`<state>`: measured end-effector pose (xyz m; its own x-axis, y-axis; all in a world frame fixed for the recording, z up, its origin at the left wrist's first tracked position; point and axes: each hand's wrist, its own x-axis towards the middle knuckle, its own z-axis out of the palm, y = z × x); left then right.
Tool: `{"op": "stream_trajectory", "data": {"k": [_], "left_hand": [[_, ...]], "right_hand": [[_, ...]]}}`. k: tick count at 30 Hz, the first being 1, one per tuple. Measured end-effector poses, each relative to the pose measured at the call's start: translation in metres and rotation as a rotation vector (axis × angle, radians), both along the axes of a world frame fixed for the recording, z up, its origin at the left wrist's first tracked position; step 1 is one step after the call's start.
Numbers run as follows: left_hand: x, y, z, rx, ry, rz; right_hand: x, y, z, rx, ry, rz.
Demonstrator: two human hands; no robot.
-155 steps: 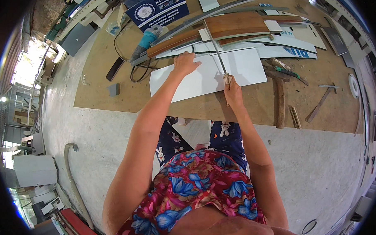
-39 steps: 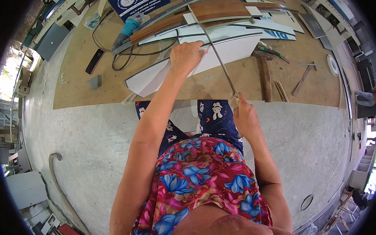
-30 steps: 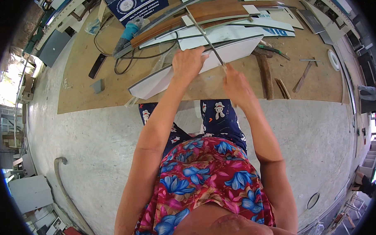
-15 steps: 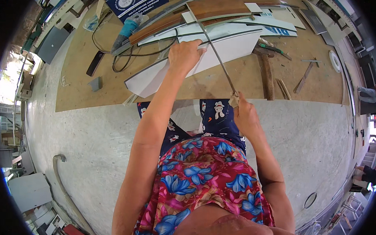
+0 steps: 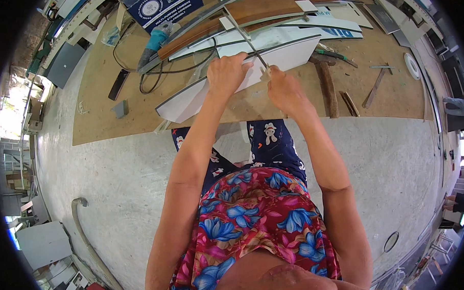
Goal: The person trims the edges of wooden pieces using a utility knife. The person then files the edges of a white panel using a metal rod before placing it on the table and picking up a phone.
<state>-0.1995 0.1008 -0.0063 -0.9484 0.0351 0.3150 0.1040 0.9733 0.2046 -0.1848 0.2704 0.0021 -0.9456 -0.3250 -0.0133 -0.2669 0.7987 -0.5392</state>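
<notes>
A white panel (image 5: 288, 59) with a dark edge lies slanted on the worktable. My left hand (image 5: 228, 76) is closed on its upper edge, thumb toward the middle of the panel. My right hand (image 5: 286, 90) is closed round the near end of a long, thin metal file (image 5: 252, 46), where a pale wrapping shows at the grip. The file lies across the panel's dark edge, just right of my left hand, and its far end reaches over the brown wooden boards (image 5: 267, 12).
A teal power tool (image 5: 157, 40) with a black cable and a dark blue box (image 5: 162, 9) stand at the back left. A black phone (image 5: 118, 85) lies nearer. To the right are a wooden handle (image 5: 324, 89), a green-handled tool (image 5: 332, 55) and a white tape roll (image 5: 412, 66).
My right hand has pushed the file forward and left, from the table's near edge up close to the panel's edge. My left hand still holds the panel.
</notes>
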Motion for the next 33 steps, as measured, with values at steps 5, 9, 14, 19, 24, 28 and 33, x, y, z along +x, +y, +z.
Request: {"op": "stream_trajectory", "data": {"k": [5, 9, 14, 19, 24, 28, 33], "left_hand": [[-0.013, -0.015, 0.003, 0.034, -0.075, 0.016], [-0.009, -0.008, 0.004, 0.021, -0.101, 0.029], [0.001, -0.002, -0.008, 0.011, 0.029, -0.004], [0.006, 0.007, -0.012, -0.056, 0.058, -0.007], [-0.003, -0.005, -0.004, 0.023, -0.028, 0.001], [-0.008, -0.01, 0.001, 0.055, -0.076, 0.031], [-0.004, -0.005, -0.001, 0.018, -0.006, 0.004]], "right_hand": [[0.067, 0.026, -0.026, -0.064, -0.014, -0.03], [0.083, 0.042, -0.022, -0.155, -0.046, -0.072], [0.035, 0.021, -0.005, -0.081, -0.068, 0.0], [-0.014, -0.01, -0.001, -0.057, -0.08, -0.026], [0.013, -0.001, -0.021, -0.073, -0.011, -0.022], [0.066, 0.035, -0.034, -0.133, 0.036, -0.007], [0.062, 0.039, -0.009, -0.124, -0.105, -0.069]]}}
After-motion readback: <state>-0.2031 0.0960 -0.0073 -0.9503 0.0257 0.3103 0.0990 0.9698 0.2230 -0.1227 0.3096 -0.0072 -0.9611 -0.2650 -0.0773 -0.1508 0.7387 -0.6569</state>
